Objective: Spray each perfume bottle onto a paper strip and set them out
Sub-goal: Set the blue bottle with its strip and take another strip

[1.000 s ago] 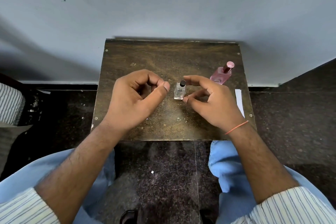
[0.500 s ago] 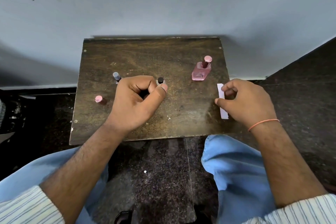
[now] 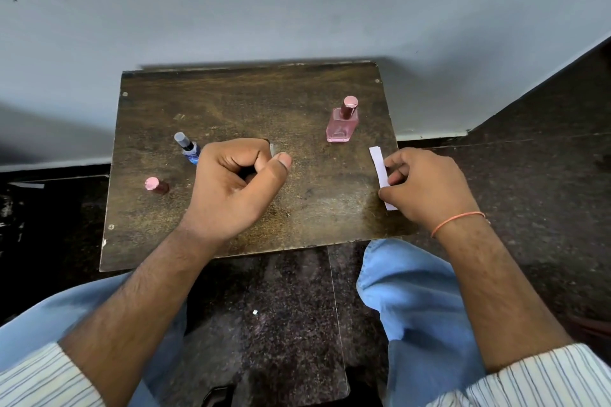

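Observation:
My right hand pinches a white paper strip that lies at the right edge of the brown wooden table. My left hand rests mid-table as a closed fist with the thumb out. Just behind its knuckles a sliver of the small clear bottle shows; the rest is hidden. A pink square perfume bottle with a pink cap stands at the back right. Left of my fist stands a blue bottle with a grey cap. A small dark red bottle with a pink cap stands nearer the left edge.
The small table stands against a pale wall on a dark speckled floor. My knees in light blue trousers flank the table's front edge.
My right hand left the small clear bottle and moved right to the paper strip, closing on it. My left fist stayed by the clear bottle. The view shifted, bringing two bottles on the left into sight.

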